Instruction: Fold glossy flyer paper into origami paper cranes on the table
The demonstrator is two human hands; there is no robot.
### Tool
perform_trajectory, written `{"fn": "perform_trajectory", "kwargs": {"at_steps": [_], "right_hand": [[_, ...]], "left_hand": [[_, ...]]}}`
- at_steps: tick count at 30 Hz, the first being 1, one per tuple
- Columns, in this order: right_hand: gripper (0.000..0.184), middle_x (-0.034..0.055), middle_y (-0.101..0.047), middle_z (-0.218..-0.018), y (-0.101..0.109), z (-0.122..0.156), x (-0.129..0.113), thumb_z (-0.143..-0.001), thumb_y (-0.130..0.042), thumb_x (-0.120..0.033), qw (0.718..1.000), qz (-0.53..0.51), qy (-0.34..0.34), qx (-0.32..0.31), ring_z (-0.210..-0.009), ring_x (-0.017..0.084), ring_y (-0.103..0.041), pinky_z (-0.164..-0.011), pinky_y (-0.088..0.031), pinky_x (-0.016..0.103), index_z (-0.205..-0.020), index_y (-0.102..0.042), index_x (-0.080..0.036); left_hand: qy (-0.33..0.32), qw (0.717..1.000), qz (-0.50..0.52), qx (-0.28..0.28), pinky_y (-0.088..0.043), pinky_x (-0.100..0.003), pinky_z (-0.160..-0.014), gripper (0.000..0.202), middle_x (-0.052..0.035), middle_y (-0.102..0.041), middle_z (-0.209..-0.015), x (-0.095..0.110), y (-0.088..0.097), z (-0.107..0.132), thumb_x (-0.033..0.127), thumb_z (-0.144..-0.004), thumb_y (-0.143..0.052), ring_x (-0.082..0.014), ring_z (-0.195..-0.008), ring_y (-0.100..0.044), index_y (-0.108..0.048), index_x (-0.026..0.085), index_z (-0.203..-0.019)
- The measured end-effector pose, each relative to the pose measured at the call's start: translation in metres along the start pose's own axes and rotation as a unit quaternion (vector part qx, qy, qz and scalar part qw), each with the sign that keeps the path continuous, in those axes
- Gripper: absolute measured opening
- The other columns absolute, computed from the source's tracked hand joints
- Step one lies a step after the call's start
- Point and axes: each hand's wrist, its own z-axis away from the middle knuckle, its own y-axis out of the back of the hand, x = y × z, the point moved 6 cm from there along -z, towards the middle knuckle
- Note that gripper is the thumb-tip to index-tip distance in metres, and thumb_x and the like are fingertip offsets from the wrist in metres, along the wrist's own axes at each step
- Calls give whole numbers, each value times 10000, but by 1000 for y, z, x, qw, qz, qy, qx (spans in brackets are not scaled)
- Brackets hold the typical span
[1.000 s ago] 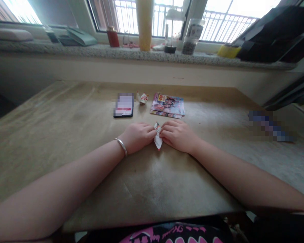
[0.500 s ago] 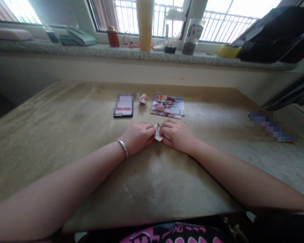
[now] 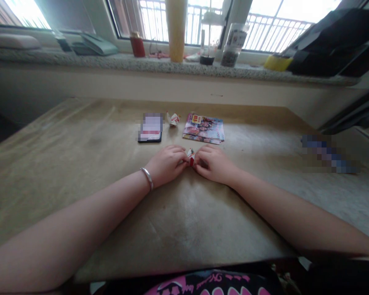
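Note:
Between my two hands is a small piece of white and red printed paper, its lower edge folded up so a red patch shows. My left hand, with a silver bangle at the wrist, pinches the paper's left side. On the other side my right hand is closed, its thumb and fingers pinching the right edge. The fingertips partly cover the paper. Just beyond the hands lies a small stack of glossy printed leaflets. A folded white and red paper piece stands to the left of the stack.
A phone with a blurred-out screen lies left of the folded piece. Far right on the table is a pixelated long blue item. The granite windowsill holds a red container, jars and a black bag.
The paper's lower part, white and hanging flat before, is now folded up and shows red. Both hands have shifted slightly with it; the other things have stayed in place.

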Motion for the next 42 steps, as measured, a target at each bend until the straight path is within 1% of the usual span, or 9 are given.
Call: {"fn": "perform_trajectory", "kwargs": {"at_steps": [5, 12, 19, 27, 29, 34, 36, 39, 42], "right_hand": [[136, 57, -617, -815, -3, -2, 4, -836, -509, -223, 999, -48, -13, -2, -840, 186, -531, -801, -397, 315, -733, -589, -185], [182, 17, -545, -685, -7, -5, 11, -793, -527, -181, 996, -78, -43, 16, -721, 156, -492, -724, -383, 290, -619, -476, -195], [135, 8, -572, -696, -10, -5, 21, -756, -587, -193, 988, -124, -88, 41, -687, 139, -504, -663, -384, 263, -641, -517, -190], [157, 30, -619, -744, -10, -5, 25, -749, -619, -197, 985, -132, -95, 57, -731, 149, -544, -719, -398, 286, -611, -546, -178], [168, 29, -617, -731, -9, -5, 26, -756, -608, -193, 985, -133, -96, 57, -723, 148, -544, -714, -400, 285, -603, -541, -179], [161, 25, -636, -732, -7, -4, 28, -755, -589, -172, 985, -131, -91, 58, -732, 154, -562, -740, -410, 293, -600, -547, -186], [153, 26, -643, -734, -7, -4, 29, -752, -592, -169, 986, -129, -91, 56, -732, 155, -568, -742, -412, 294, -603, -557, -186], [145, 31, -661, -756, -7, -3, 30, -752, -609, -187, 986, -123, -101, 57, -751, 162, -581, -760, -413, 305, -610, -579, -187], [155, 41, -685, -795, -7, -3, 31, -779, -610, -221, 986, -117, -107, 58, -787, 174, -595, -788, -411, 323, -627, -609, -188]], "left_hand": [[21, 1000, -10, -3, -486, -360, -905, 110, -69, -673, -918, -3, -1, -2, 187, -835, -556, -211, -977, -609, -660, 160, -811], [32, 999, -25, 18, -494, -329, -829, 105, -66, -666, -853, -5, -3, -5, 200, -812, -575, -199, -881, -616, -639, 151, -745], [61, 998, 5, -6, -475, -296, -775, 113, -50, -658, -799, -9, -5, -7, 220, -805, -607, -175, -806, -597, -630, 150, -720], [97, 995, 18, -11, -462, -283, -714, 143, -35, -663, -731, -13, -5, -8, 276, -804, -642, -167, -744, -594, -675, 157, -734], [84, 996, 30, -15, -474, -289, -743, 139, -42, -681, -775, -13, -5, -7, 274, -818, -627, -168, -777, -611, -687, 161, -765], [-16, 997, 72, -20, -490, -283, -847, 159, -43, -707, -902, -5, -2, 0, 227, -869, -540, -154, -882, -640, -690, 180, -895], [-40, 997, 68, -19, -489, -275, -861, 177, -44, -706, -941, -3, -1, 3, 198, -874, -511, -149, -902, -643, -680, 181, -923], [-38, 998, 33, -27, -498, -250, -795, 176, -41, -700, -924, -6, -1, 4, 193, -863, -502, -143, -847, -648, -658, 179, -944], [-49, 998, -6, -41, -491, -223, -713, 215, -34, -694, -897, -8, -2, 4, 222, -865, -504, -133, -782, -645, -638, 191, -1031]]}}
